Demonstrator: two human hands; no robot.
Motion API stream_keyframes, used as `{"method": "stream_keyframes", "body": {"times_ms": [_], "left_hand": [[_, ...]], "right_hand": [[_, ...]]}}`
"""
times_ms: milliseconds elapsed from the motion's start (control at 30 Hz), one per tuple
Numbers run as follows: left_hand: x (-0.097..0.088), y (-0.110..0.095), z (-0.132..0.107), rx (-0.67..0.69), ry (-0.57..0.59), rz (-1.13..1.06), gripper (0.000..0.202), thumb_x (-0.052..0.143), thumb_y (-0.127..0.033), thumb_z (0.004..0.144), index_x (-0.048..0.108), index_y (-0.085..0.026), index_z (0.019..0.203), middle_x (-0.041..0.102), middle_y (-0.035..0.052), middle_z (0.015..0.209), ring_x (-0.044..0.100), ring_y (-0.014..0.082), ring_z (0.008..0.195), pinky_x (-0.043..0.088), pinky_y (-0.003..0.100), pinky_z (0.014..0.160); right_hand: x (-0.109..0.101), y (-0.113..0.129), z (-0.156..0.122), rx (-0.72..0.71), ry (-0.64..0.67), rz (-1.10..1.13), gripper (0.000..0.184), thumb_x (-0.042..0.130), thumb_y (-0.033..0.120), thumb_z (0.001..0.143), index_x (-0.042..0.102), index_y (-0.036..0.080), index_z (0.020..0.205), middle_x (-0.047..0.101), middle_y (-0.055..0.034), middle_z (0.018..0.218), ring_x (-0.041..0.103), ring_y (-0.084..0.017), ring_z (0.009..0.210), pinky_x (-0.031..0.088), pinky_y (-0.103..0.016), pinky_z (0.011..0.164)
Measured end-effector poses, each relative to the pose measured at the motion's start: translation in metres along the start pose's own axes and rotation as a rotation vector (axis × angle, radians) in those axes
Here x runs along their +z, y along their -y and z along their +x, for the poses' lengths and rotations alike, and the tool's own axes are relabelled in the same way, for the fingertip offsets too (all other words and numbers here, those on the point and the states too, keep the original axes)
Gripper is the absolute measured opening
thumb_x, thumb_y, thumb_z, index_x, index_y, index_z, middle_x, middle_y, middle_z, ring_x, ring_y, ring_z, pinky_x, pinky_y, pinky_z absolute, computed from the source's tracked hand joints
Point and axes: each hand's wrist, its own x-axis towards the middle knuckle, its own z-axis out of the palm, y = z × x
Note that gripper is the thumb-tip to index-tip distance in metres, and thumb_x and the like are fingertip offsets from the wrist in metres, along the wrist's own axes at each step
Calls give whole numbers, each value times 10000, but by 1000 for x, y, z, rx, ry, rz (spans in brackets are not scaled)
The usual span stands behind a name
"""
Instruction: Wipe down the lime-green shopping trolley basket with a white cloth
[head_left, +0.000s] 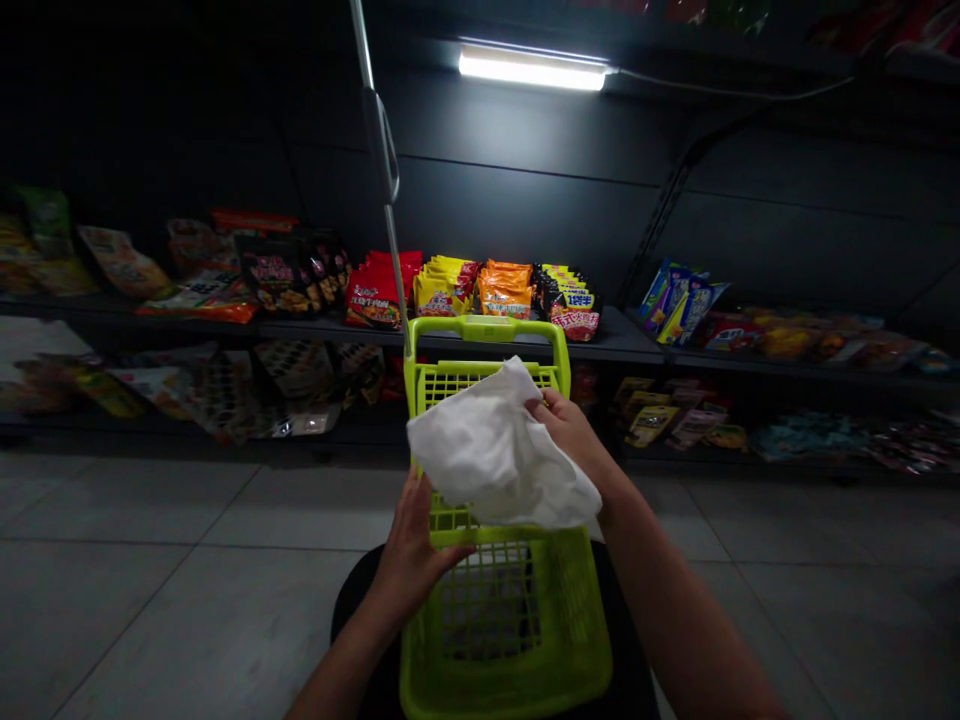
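Note:
A crumpled white cloth (495, 450) hangs in front of me, above a lime-green plastic mesh basket (510, 640). My right hand (570, 430) pinches the cloth's upper edge over the basket's far side. My left hand (411, 548) sits below the cloth, with its fingers against the cloth's lower edge and its thumb reaching across the basket's near rim. I cannot tell whether that hand grips the cloth. The cloth hides the basket's middle. A tall metal pull handle (382, 150) rises from the basket's far left corner.
Dark metal shelves (615, 345) ahead hold packets of instant noodles (450, 285) and several other snack bags. A lit tube lamp (532, 68) is mounted above them. Grey floor tiles (187, 600) spread beneath the shelves, and something dark lies under the basket.

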Motion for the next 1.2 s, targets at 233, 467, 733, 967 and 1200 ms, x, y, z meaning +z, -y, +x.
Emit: {"method": "stream_keyframes", "body": {"times_ms": [233, 467, 733, 967, 1200], "left_hand": [[-4, -11, 2, 18, 12, 18, 1242, 860, -302, 723, -7, -418, 1605, 233, 125, 1678, 161, 365, 1564, 285, 631, 1199], [-2, -7, 1, 7, 20, 3, 1132, 779, -309, 794, 2, -402, 1611, 211, 112, 1686, 160, 355, 1565, 265, 627, 1213], [-4, 0, 0, 103, 38, 35, 945, 610, -257, 914, -7, -386, 1617, 230, 121, 1684, 138, 334, 1574, 259, 621, 1216], [-8, -10, 4, 72, 89, 107, 1149, 821, -358, 770, 46, -367, 1619, 321, 87, 1660, 90, 348, 1578, 268, 604, 1219], [-9, -12, 4, 58, 114, 118, 1181, 830, -388, 769, 8, -374, 1617, 242, 96, 1689, 75, 364, 1577, 241, 608, 1227]], "right_hand": [[-7, -37, 10, -105, -92, -201, 362, 486, 340, 914, 687, 177, 1166, 731, -91, 1152, 663, -232, 1065, 479, -386, 989], [-8, -7, -29, -79, 351, -92, 446, 484, 546, 987, 737, 221, 1158, 713, -98, 1249, 655, -245, 1172, 495, -453, 1041], [-14, 6, -68, -153, 592, -336, 562, 672, 498, 914, 565, 276, 1418, 448, -105, 1570, 384, -260, 1479, 358, -476, 1192], [14, -21, -111, -399, 623, -602, 104, 722, 209, 894, 762, 275, 964, 623, -32, 1422, 432, -272, 1449, 242, -574, 1225], [31, -12, -123, -224, 930, -577, 184, 666, 264, 924, 755, 263, 1085, 780, -39, 992, 741, -207, 886, 577, -315, 799]]}}
